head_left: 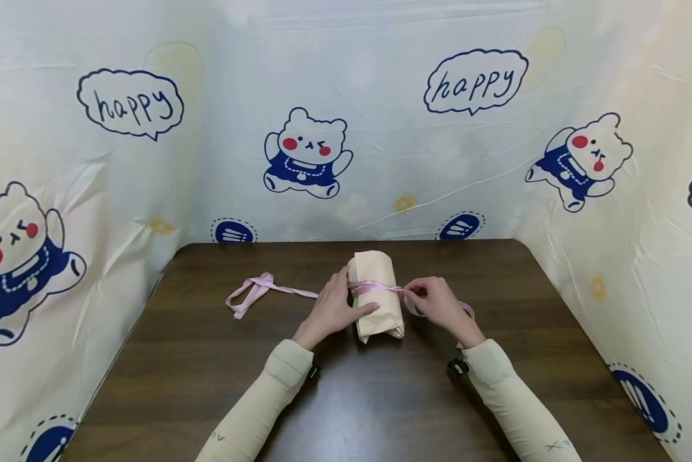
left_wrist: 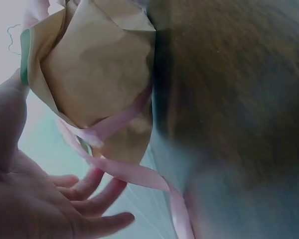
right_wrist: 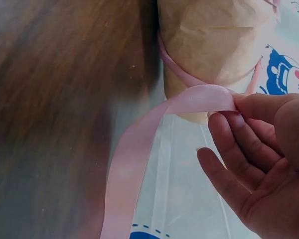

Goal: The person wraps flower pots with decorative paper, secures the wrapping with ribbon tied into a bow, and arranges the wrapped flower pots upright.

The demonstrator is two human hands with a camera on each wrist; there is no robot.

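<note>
A cylindrical bundle in tan paper (head_left: 377,316) lies on the table, its folded end facing me. Pink ribbon (head_left: 374,287) wraps around its middle. My left hand (head_left: 334,309) rests against the bundle's left side, the thumb laid over the paper and the fingers loosely extended beside the ribbon (left_wrist: 132,173). On the other side, my right hand (head_left: 438,303) pinches the ribbon (right_wrist: 199,98) between thumb and index finger, a little off the paper. From that pinch the ribbon hangs down in a loose tail. A green edge (left_wrist: 24,57) shows at the paper's seam.
One long ribbon tail (head_left: 259,285) lies looped on the table left of my left hand. Another loop (head_left: 467,309) lies behind the right wrist. The dark wooden table (head_left: 357,410) ends at a printed cloth backdrop (head_left: 380,160) at the back and sides.
</note>
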